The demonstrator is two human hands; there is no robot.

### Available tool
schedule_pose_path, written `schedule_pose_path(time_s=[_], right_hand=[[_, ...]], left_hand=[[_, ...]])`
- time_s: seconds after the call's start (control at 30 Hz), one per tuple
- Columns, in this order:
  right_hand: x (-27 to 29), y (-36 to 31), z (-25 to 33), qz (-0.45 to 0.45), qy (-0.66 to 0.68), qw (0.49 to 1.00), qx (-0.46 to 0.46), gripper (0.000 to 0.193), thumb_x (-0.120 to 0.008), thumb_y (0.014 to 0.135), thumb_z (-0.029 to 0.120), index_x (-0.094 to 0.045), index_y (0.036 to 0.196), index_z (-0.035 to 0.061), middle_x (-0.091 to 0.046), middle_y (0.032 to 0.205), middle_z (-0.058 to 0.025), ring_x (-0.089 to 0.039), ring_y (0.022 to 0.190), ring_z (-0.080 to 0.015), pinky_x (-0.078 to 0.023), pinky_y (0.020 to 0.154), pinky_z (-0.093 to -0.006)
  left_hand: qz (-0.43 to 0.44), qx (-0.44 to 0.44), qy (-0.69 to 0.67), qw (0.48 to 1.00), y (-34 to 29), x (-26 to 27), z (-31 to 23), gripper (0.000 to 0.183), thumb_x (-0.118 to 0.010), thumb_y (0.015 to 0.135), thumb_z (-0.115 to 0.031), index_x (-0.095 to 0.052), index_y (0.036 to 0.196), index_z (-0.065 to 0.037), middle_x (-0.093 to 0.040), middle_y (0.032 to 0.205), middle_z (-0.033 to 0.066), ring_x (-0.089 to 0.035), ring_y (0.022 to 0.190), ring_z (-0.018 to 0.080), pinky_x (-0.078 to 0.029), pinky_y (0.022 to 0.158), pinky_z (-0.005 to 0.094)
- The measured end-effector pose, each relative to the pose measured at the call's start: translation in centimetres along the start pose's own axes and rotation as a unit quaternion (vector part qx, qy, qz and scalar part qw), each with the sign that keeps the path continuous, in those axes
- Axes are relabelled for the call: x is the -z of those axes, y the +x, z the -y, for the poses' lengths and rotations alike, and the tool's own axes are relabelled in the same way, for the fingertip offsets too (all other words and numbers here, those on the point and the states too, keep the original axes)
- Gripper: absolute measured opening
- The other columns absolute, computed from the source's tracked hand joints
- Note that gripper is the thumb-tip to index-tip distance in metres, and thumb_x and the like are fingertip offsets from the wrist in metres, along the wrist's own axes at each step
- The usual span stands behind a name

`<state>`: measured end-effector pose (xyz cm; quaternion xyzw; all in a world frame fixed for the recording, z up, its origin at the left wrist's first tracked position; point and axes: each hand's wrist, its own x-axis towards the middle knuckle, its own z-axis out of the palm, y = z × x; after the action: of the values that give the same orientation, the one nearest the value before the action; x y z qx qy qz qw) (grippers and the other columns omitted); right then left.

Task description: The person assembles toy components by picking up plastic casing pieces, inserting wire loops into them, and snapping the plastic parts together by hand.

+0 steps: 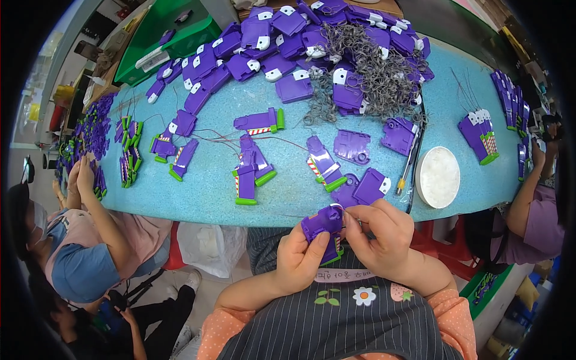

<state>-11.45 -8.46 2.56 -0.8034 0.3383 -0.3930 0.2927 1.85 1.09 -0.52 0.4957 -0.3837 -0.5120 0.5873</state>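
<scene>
Head view shows the left hand [303,255] wrapped around a purple plastic part [323,231] with a green end, held just off the near edge of the blue counter [204,204], at about 6 o'clock in the picture. The right hand [381,237] meets it from 3 o'clock, fingers pinched shut at the part's top edge on something too thin to make out, perhaps a wire or a spring. The part looks light, stiff and smooth, probably a hollow moulded shell; gripping its flat sides, as the left hand does, seems safest, since the small pieces at its end may snap or slip. The underside of the part is hidden by the palm. At 12 o'clock a grey tangle of springs [372,72] covers some purple pieces [264,42]; a white round lid [438,177] sits at 3 o'clock.
</scene>
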Motion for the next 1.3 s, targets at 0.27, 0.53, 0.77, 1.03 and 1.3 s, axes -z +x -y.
schedule_pose_path(time_s=[0.27, 0.53, 0.77, 1.03, 1.3], right_hand=[[0.9, 1.1, 0.3, 0.100, 0.093, 0.988, -0.077, 0.021, -0.061, 0.084, 0.012, -0.053, 0.098, -0.0011, -0.053, 0.082, -0.0144, -0.055, 0.073, -0.0276, -0.045, 0.060, -0.0338], [0.7, 4.9, -4.6, 0.022, 0.381, 0.876, -0.294, 0.010, -0.056, 0.090, 0.014, -0.055, 0.087, 0.0042, -0.051, 0.078, 0.0040, -0.043, 0.068, -0.0022, -0.035, 0.058, -0.0185], [0.6, 0.6, -1.1, 0.154, 0.289, 0.926, -0.188, 0.028, -0.063, 0.084, 0.009, -0.057, 0.110, 0.0000, -0.059, 0.099, -0.0104, -0.058, 0.083, -0.0143, -0.045, 0.064, -0.0236], [-0.4, -0.3, -1.0, 0.095, 0.175, 0.978, -0.062, 0.023, -0.056, 0.083, -0.001, -0.059, 0.105, -0.0054, -0.060, 0.107, -0.0197, -0.062, 0.090, -0.0271, -0.050, 0.071, -0.0331], [-2.1, -0.7, -0.4, 0.078, 0.321, 0.920, -0.210, 0.014, -0.056, 0.088, 0.005, -0.056, 0.100, -0.0025, -0.057, 0.086, -0.0071, -0.054, 0.074, -0.0127, -0.043, 0.065, -0.0229]], left_hand=[[0.032, -0.113, 0.262, 0.958, 0.8, 0.1, -0.4, 0.030, -0.055, 0.086, -0.001, -0.048, 0.114, 0.009, -0.064, 0.088, 0.0201, -0.066, 0.074, 0.0287, -0.051, 0.063, 0.0328], [0.268, 0.084, -0.021, 0.960, 1.9, 0.6, -2.9, 0.030, -0.047, 0.093, -0.009, -0.040, 0.121, 0.001, -0.061, 0.104, 0.0179, -0.065, 0.087, 0.0242, -0.051, 0.074, 0.0312], [-0.009, 0.005, 0.026, 1.000, 1.7, 0.1, -1.6, 0.031, -0.049, 0.093, -0.009, -0.044, 0.121, 0.003, -0.060, 0.109, 0.0171, -0.065, 0.084, 0.0199, -0.051, 0.075, 0.0300], [-0.053, -0.181, 0.291, 0.938, 1.6, -0.5, -1.1, 0.025, -0.057, 0.085, 0.000, -0.053, 0.108, 0.008, -0.065, 0.086, 0.0169, -0.064, 0.063, 0.0190, -0.050, 0.057, 0.0284], [-0.040, -0.055, 0.021, 0.997, 1.0, -0.6, 0.1, 0.031, -0.043, 0.095, -0.006, -0.041, 0.123, 0.007, -0.059, 0.110, 0.0129, -0.056, 0.097, 0.0127, -0.044, 0.085, 0.0254]])
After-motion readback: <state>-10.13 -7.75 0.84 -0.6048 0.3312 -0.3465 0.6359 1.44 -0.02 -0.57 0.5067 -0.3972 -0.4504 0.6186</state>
